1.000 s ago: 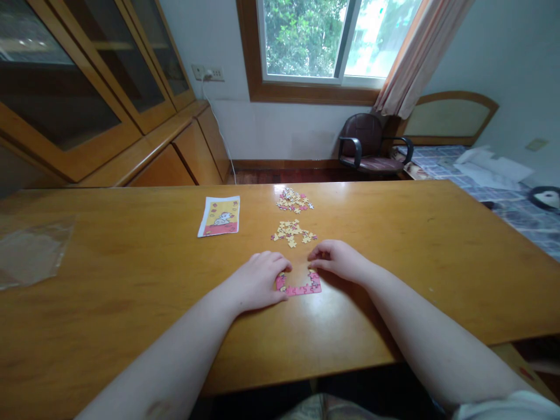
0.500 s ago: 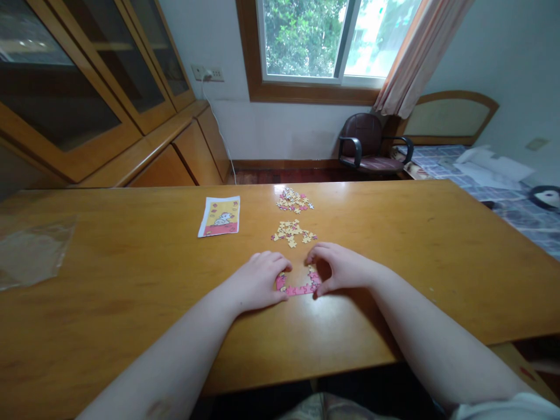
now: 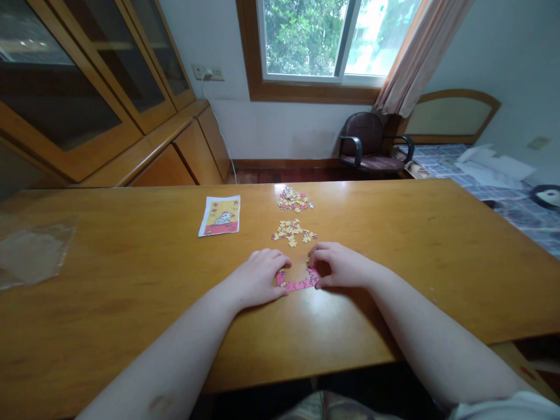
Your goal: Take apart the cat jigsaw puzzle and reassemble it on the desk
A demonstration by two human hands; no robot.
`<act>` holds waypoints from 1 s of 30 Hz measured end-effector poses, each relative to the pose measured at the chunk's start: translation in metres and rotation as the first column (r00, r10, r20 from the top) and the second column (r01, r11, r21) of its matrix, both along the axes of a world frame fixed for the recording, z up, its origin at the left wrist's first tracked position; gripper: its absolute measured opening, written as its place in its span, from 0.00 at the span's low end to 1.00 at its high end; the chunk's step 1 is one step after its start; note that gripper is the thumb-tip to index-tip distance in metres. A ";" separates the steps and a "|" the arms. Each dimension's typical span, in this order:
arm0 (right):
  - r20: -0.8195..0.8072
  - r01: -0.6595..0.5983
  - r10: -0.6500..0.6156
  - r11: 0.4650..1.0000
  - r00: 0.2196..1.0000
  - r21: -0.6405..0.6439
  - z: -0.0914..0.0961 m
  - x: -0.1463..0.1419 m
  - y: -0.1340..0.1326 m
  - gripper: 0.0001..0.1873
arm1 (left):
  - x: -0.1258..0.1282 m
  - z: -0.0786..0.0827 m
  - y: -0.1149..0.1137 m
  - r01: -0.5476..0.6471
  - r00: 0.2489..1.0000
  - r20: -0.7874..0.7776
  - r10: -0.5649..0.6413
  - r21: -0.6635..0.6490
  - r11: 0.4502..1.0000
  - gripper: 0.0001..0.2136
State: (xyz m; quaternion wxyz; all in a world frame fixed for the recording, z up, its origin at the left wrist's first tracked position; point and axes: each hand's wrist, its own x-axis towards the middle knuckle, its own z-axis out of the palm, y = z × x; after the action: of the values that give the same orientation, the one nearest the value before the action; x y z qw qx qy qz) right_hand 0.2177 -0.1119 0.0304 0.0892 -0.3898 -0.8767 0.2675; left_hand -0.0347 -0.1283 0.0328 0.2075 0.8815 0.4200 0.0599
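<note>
A partly joined jigsaw puzzle (image 3: 301, 284), mostly pink, lies flat near the table's front edge, with a bottom row and two short sides. My left hand (image 3: 262, 278) curls round its left side, thumb at the near corner and fingertips at the far end. Round the right side bends my right hand (image 3: 336, 265), thumb low and fingers at the top, partly hiding the pieces there. Just beyond lies a loose group of mostly yellow puzzle pieces (image 3: 289, 228). Farther back is a heaped pile of mixed puzzle pieces (image 3: 294, 201).
A picture card (image 3: 220, 216) with a white animal on yellow and pink lies at the back left of the wooden table (image 3: 144, 262). A clear plastic bag (image 3: 35, 254) rests at the far left. Beyond the table stand a cabinet, an armchair (image 3: 365, 143) and a bed.
My right hand and the puzzle's right end have shifted slightly away from me, so the bottom row slants a bit more. My left hand has barely moved.
</note>
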 end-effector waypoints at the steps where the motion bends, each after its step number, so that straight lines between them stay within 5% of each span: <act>1: -0.003 0.000 0.000 1.000 1.000 0.002 0.000 0.000 0.000 0.18 | 0.000 0.000 0.000 0.000 1.000 0.001 0.000 0.000 1.000 0.18; 30: 0.041 -0.009 0.008 1.000 0.999 0.030 0.002 0.000 -0.001 0.25 | 0.000 0.000 0.000 0.029 0.999 0.017 -0.029 -0.014 0.999 0.18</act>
State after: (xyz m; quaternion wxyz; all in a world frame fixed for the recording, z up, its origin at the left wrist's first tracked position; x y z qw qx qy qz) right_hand 0.2181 -0.1131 0.0323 0.0763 -0.3901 -0.8839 0.2465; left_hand -0.0343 -0.1280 0.0333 0.2181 0.8855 0.4058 0.0612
